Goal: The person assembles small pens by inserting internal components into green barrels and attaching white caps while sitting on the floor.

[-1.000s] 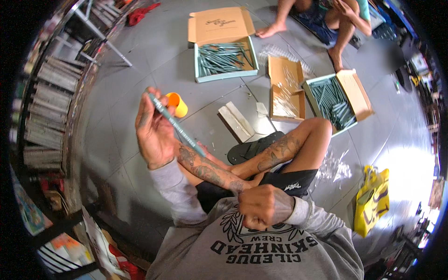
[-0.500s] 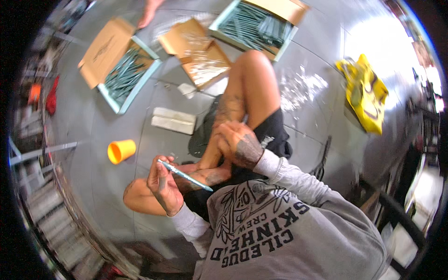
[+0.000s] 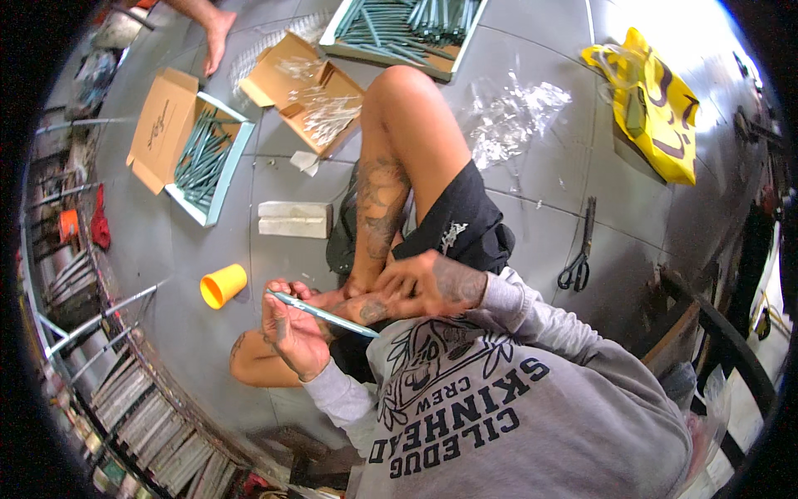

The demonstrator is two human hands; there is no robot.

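Note:
A slim light-blue pen is pinched between the thumb and fingers of my left hand. It slants down to the right, and its pointed end is near the sweatshirt. My right hand is over my crossed lower leg, to the right of the pen and apart from it. Its fingers are loosely bent with gaps between them, and I see nothing held there, though the fingertips are partly hidden. Similar pens fill a box at the left and a larger box at the top.
An open brown carton holds thin clear and white pieces. A white block and an orange cup are on the grey tiles. Crumpled clear plastic, black scissors and a yellow bag are rightward. Another person's foot shows top left.
My right hand has come down and leftward, from a closed shape by the knee to looser fingers over the lower leg. My left hand still holds the pen. The view has shifted, revealing the scissors fully.

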